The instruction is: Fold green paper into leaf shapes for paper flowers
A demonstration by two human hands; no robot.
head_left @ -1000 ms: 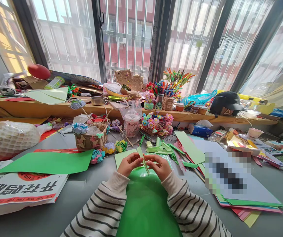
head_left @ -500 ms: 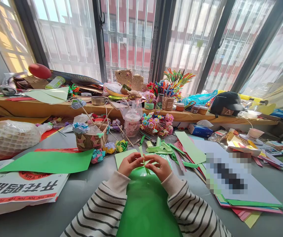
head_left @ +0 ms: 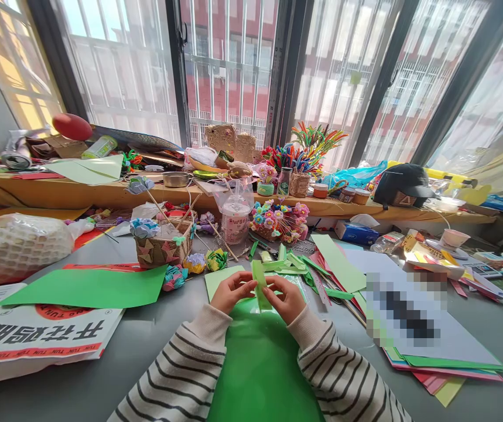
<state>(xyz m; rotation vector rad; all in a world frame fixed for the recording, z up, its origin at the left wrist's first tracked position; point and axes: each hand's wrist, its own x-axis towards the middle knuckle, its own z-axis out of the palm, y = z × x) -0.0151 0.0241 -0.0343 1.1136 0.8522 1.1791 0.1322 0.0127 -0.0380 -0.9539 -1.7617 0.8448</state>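
Note:
A light-green paper strip (head_left: 259, 286) stands nearly upright between my hands above a glossy green sheet (head_left: 264, 363). My left hand (head_left: 232, 291) pinches its left edge between thumb and fingers. From the other side, my right hand (head_left: 285, 298) grips the right edge the same way. Just beyond my fingers lies a heap of folded green paper strips (head_left: 288, 262). A pale green paper square (head_left: 221, 280) rests on the table behind my left hand.
At left are a green paper sheet (head_left: 88, 286) and a printed paper bag (head_left: 44, 334). A basket (head_left: 163, 249) with paper flowers and a plastic drink cup (head_left: 235, 220) stand behind. Stacked paper (head_left: 444, 322) and a blue tissue box (head_left: 356, 232) are at right.
The paper strip has turned from edge-on, where it looked narrow and twisted, so its flat face now shows. Both hands have stayed in nearly the same place.

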